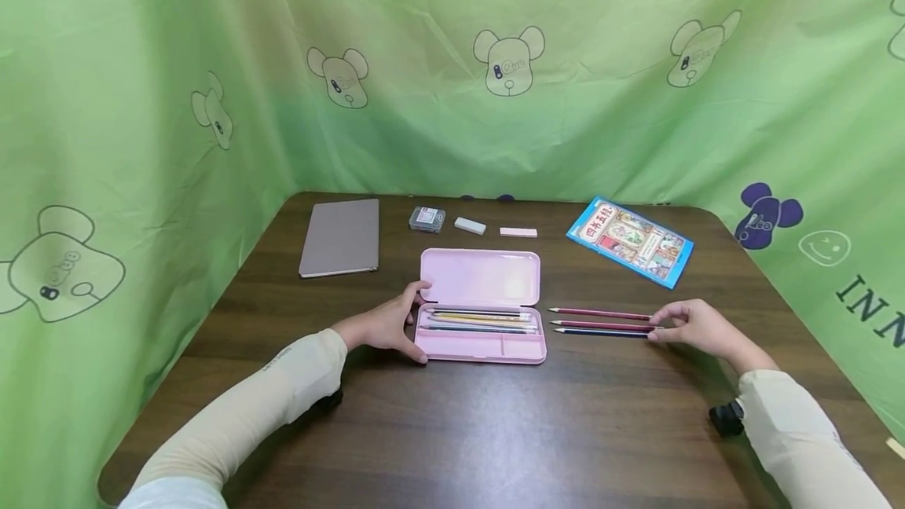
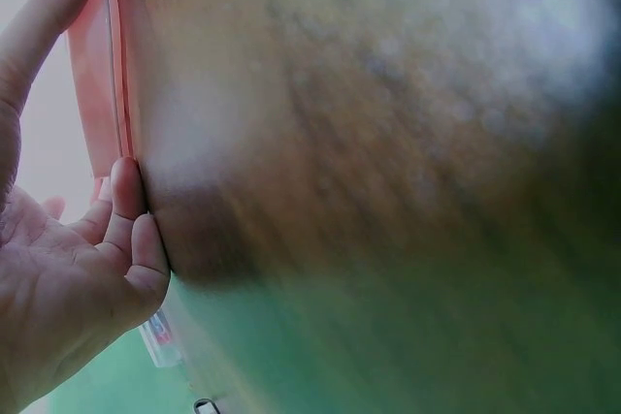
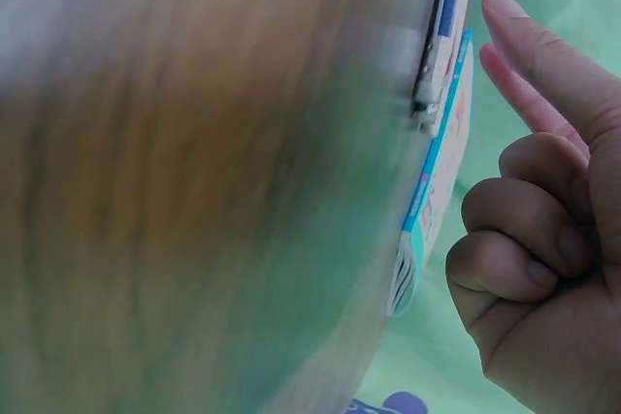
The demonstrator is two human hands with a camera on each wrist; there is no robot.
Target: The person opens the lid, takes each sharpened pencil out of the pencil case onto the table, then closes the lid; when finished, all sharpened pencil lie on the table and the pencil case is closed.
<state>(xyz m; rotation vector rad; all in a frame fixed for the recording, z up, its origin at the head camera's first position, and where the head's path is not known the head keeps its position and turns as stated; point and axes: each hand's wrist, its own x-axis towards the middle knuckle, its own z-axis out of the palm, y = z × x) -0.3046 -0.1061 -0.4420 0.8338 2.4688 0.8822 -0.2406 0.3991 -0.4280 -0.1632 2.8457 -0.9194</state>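
Observation:
A pink pencil case (image 1: 484,348) lies open on the table, its lid (image 1: 481,277) folded back and several pencils (image 1: 481,319) inside the tray. My left hand (image 1: 385,326) holds the case's left end, thumb at the front corner and fingers by the hinge. To the right of the case, two dark red pencils (image 1: 601,313) and a dark blue pencil (image 1: 601,331) lie side by side. Over their right ends is my right hand (image 1: 696,330), thumb and forefinger extended, other fingers curled. In the right wrist view the pencil ends (image 3: 424,109) show apart from the fingertips.
Behind the case are a small clear box (image 1: 427,219), a white eraser (image 1: 470,225) and a pink-white strip (image 1: 518,232). A grey notebook (image 1: 341,238) lies back left, a blue-edged comic booklet (image 1: 632,240) back right. A green curtain (image 1: 431,100) surrounds the wooden table (image 1: 481,430).

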